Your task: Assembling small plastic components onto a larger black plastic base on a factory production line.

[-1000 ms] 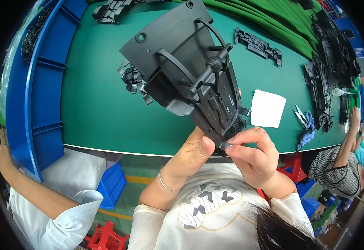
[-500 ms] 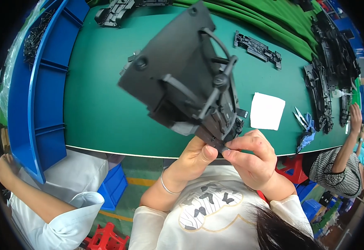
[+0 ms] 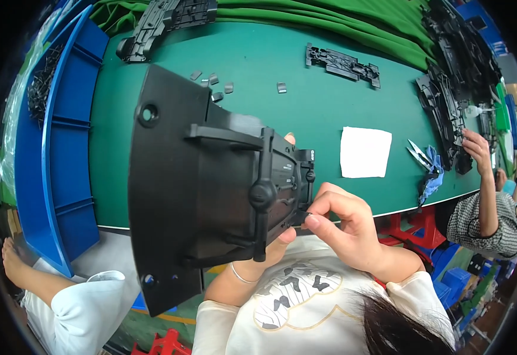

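Observation:
A large black plastic model car chassis [image 3: 211,177] fills the middle of the view, held up over the table's near edge. Its broad flat end faces left; bars and a round boss run across it. My left hand [image 3: 275,249] grips the narrower right part from beneath. Most of its fingers are hidden; the thumb shows below and a fingertip at the top edge. At the narrow end, my right hand [image 3: 350,228] has thumb and forefinger pinched against the chassis edge. Something small and dark shows at those fingertips, too small to name.
Several small black pieces [image 3: 229,88] lie on the green table [image 3: 258,53]. Beyond are another chassis [image 3: 341,63], white paper [image 3: 365,152] and scissors with blue handles [image 3: 427,163]. A blue divided bin [image 3: 69,148] stands left. Co-workers' arms [image 3: 483,177] reach in at both sides.
The chassis has turned and tipped, its broad end swinging left and down. My left hand is now mostly behind it. My right hand stays pinched at the narrow end.

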The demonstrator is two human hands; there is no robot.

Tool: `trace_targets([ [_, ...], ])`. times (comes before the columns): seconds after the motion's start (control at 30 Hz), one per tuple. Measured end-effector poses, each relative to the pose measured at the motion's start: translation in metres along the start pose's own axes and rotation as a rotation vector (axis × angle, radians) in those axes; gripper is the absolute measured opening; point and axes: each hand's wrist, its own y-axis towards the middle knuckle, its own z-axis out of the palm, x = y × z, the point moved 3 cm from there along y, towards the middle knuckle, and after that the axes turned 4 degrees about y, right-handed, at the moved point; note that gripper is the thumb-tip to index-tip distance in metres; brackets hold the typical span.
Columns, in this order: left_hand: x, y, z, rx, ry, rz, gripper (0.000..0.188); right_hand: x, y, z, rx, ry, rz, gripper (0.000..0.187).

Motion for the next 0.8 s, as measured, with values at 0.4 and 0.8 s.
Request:
trace_targets([
  [0.4,0.007,0.002,0.002,-0.037,0.038,0.109,0.093,-0.002,0.0,0.004,-0.035,0.047,-0.015,0.005],
  [0.8,0.012,0.001,-0.001,0.004,0.056,0.256,0.078,-0.004,-0.002,0.004,-0.033,0.014,-0.041,0.008],
])
